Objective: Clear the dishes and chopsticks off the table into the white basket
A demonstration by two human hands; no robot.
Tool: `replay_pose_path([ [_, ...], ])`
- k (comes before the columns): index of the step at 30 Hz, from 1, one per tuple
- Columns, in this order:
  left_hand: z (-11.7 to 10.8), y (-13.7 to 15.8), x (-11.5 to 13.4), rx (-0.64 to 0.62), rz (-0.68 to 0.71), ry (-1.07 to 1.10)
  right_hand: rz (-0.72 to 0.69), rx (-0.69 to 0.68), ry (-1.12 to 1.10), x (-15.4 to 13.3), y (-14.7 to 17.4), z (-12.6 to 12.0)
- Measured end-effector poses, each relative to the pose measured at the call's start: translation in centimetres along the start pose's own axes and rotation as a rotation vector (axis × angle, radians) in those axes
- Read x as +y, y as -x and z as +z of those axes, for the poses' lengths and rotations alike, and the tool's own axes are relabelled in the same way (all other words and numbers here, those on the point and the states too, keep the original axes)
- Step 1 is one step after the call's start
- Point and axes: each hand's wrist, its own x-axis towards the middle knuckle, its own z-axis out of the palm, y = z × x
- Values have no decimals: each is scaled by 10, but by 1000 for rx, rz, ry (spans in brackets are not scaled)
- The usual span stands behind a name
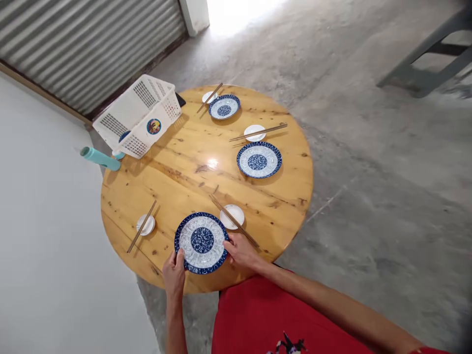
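With 2 hands, holding 1 round blue and white plate (202, 241) by the rim. Pinching low on the left side with the left hand (174, 274) and on the right side with the right hand (241, 251), with each thumb on top. Holding it over the near part of the round wooden surface (177, 182), close to the red shirt (250, 314). Hard to tell if touching the wood or lifted. Just past the right hand, can see brown chopsticks (248, 235) across a little white dish (238, 212). Off to the left, can see more chopsticks (142, 226) on another white dish (149, 227). Farther away, can spot 2 more blue plates (259, 160), near 2 more little dishes (253, 128). At the far left, can find a white basket (142, 132) beside a blue-green bottle (99, 158).
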Motion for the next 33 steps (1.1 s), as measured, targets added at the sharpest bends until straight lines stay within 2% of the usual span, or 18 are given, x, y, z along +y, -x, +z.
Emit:
replay_pose_path([
  [3,10,-9,29,-43,51,60,12,41,-1,-13,-2,-28],
  [7,39,-43,77,-114,248,88,-30,214,-20,-32,-3,-75],
  [11,86,-73,129,-280,378,165,-64,430,25,-46,-2,-127],
  [14,126,-85,161,-299,398,195,-33,562,56,-50,-9,-164],
  [16,151,-91,177,-300,373,185,-14,595,64,-50,-19,-189],
  [21,202,-102,206,-306,274,165,18,522,151,-53,-55,-253],
  [27,246,-101,235,-225,97,136,-7,307,481,-58,-101,-328],
  [30,258,-96,245,-177,20,95,-6,197,575,-60,-118,-350],
  [33,263,-93,250,-162,-28,52,-13,125,645,-59,-133,-361],
])
